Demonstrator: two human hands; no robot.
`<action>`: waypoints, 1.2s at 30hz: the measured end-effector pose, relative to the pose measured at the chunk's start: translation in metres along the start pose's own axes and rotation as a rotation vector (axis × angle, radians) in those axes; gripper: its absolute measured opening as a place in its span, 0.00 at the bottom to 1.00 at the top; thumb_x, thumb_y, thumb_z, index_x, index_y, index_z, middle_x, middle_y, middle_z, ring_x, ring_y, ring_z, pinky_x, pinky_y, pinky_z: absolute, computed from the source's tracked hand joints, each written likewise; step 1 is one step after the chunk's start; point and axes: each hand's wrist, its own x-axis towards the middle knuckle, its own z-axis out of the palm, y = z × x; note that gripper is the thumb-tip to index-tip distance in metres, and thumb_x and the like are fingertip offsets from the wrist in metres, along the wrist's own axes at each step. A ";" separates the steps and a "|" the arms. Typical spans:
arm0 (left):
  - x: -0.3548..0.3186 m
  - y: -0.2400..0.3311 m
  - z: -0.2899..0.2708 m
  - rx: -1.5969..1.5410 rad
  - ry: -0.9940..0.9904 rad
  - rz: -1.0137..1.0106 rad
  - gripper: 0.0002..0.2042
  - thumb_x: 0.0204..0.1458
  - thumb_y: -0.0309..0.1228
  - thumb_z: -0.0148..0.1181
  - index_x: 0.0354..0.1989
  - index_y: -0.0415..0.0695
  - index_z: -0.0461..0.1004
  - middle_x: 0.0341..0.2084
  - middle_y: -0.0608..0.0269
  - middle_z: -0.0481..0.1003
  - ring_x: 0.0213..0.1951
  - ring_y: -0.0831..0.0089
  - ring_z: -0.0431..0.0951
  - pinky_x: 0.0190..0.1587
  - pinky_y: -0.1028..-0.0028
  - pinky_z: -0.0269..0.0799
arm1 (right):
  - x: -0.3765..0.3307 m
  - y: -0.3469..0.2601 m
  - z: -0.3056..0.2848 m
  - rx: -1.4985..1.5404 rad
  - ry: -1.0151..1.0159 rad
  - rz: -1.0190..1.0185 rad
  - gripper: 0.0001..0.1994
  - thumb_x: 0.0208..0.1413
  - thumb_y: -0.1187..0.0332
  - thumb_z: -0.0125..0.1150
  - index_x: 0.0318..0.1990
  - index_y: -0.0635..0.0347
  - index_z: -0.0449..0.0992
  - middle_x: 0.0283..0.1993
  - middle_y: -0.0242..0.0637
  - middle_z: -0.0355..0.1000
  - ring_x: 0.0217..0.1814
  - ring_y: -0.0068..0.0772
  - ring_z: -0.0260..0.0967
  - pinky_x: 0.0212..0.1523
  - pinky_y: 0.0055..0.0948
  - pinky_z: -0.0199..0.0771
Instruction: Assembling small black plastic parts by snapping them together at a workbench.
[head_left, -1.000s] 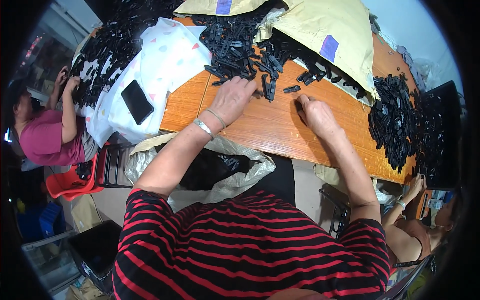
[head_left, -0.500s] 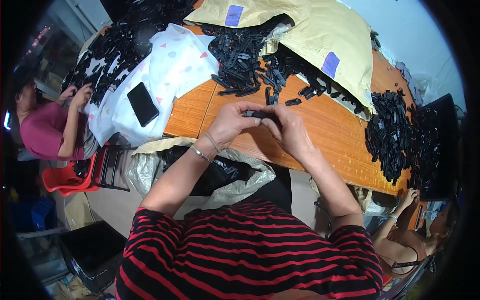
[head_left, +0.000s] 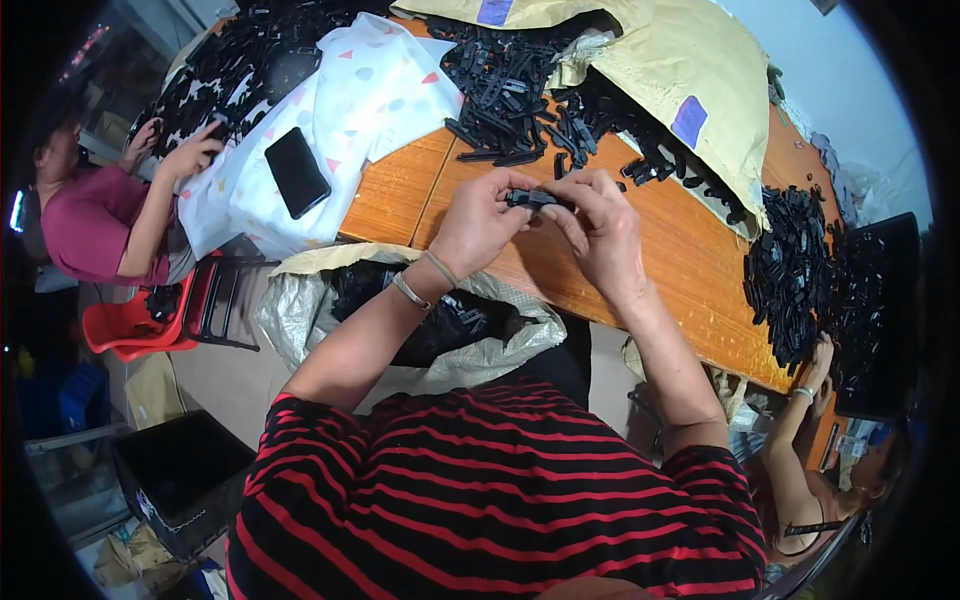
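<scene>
Above the desk (head_left: pixel 640 270), the left hand (head_left: pixel 480 222) and right hand (head_left: pixel 605 235) pinch one small black clip (head_left: pixel 533 198) by its ends between the fingertips. It looks light, stiff and easily gripped. The pile (head_left: pixel 510 95) lies beyond; bare wood beneath leaves room before the near edge.

Bright even daylight, soft shadows; sharp centre, heavy fisheye bending, black vignetted rim
</scene>
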 end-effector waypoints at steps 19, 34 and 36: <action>-0.003 0.003 -0.004 -0.037 -0.009 -0.135 0.14 0.54 0.19 0.57 0.49 0.32 0.68 0.36 0.59 0.77 0.35 0.76 0.80 0.35 0.83 0.77 | -0.006 0.015 0.008 0.072 -0.058 0.024 0.11 0.47 0.75 0.67 0.40 0.62 0.80 0.34 0.40 0.73 0.32 0.36 0.73 0.31 0.29 0.73; -0.007 0.004 -0.004 -0.028 -0.005 -0.065 0.14 0.54 0.19 0.57 0.49 0.31 0.68 0.38 0.58 0.76 0.37 0.76 0.80 0.40 0.81 0.78 | 0.000 0.004 0.005 -0.075 -0.082 -0.045 0.11 0.47 0.76 0.67 0.40 0.63 0.79 0.35 0.42 0.74 0.34 0.37 0.74 0.32 0.28 0.74; -0.009 0.003 -0.004 -0.061 -0.049 0.079 0.14 0.55 0.20 0.57 0.49 0.31 0.68 0.39 0.58 0.76 0.38 0.78 0.79 0.41 0.82 0.76 | 0.000 0.004 0.005 -0.080 -0.072 -0.038 0.11 0.47 0.76 0.67 0.39 0.64 0.79 0.35 0.41 0.74 0.34 0.36 0.74 0.32 0.28 0.74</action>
